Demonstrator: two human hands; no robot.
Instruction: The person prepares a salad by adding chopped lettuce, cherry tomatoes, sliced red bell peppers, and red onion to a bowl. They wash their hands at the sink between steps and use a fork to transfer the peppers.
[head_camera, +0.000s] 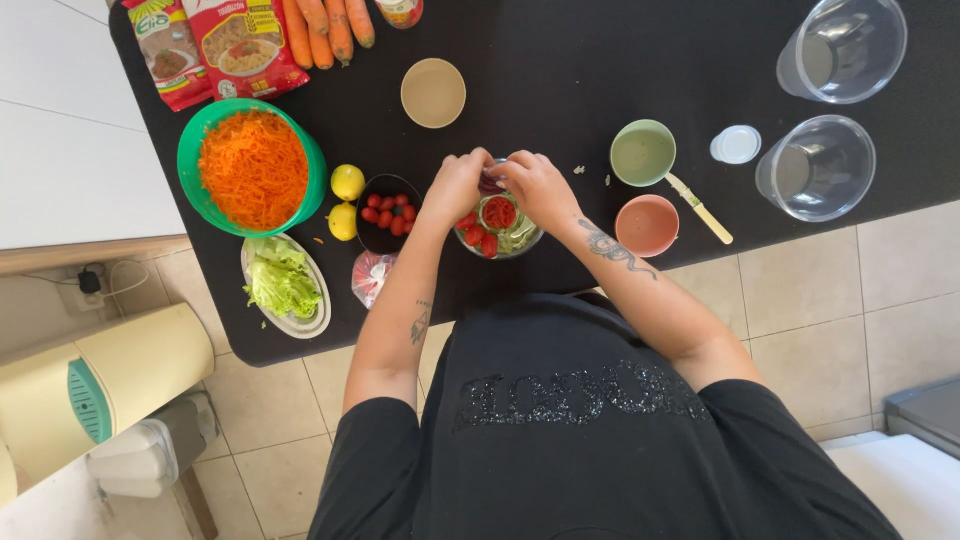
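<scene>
Near the front edge of the black tabletop (560, 60), both hands meet over a small clear glass bowl of tomato pieces and green slices (497, 228). The left hand (457, 186) and the right hand (538, 185) pinch a small dark purple piece (490, 183) between their fingertips above the bowl's far rim, likely so that bits drop straight in; how firmly each hand grips I cannot tell. Just left of the bowl sits a dark bowl of cherry tomatoes (387, 212), with two yellow lemons (346, 200) beside it, a green bowl of grated carrot (253, 167) further left, and a white oval dish of lettuce (285, 285) at the front left corner. To the right stand a pale green cup (642, 153), a pink cup (647, 225) and a cream-handled knife (699, 208). Open room lies in the tabletop's middle, behind the hands; two clear plastic containers (830, 110) occupy the far right edge.
</scene>
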